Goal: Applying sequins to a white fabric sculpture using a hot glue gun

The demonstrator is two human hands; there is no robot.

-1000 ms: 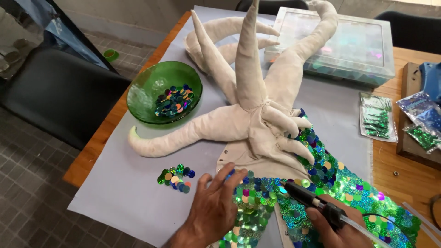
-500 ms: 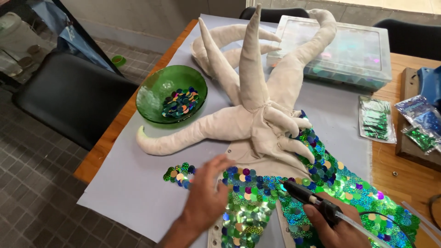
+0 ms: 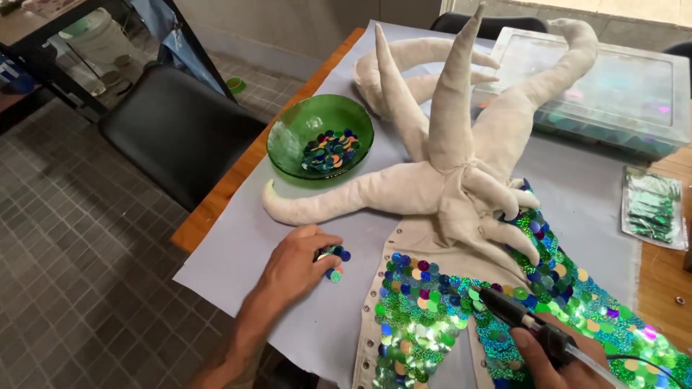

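My left hand (image 3: 292, 263) rests on the grey sheet (image 3: 231, 248) with its fingertips pinched over a small pile of loose sequins (image 3: 334, 259). My right hand (image 3: 551, 359) grips a black glue gun (image 3: 515, 319) whose tip points at the sequin-covered cloth (image 3: 425, 310). That cream cloth bears green, blue and purple round sequins. Above it lies a cream stuffed piece with several long tentacles (image 3: 447, 166). A green glass bowl (image 3: 288, 140) holding more sequins stands to the upper left of my left hand.
A clear plastic box (image 3: 613, 86) sits at the far right of the wooden table (image 3: 216, 205). A packet of green sequins (image 3: 652, 209) lies at the right edge. A black chair (image 3: 173, 130) stands beside the table on the tiled floor.
My left hand has moved left off the sequin-covered cloth onto the small sequin pile. The right hand with the glue gun stays in about the same place. The view has shifted.
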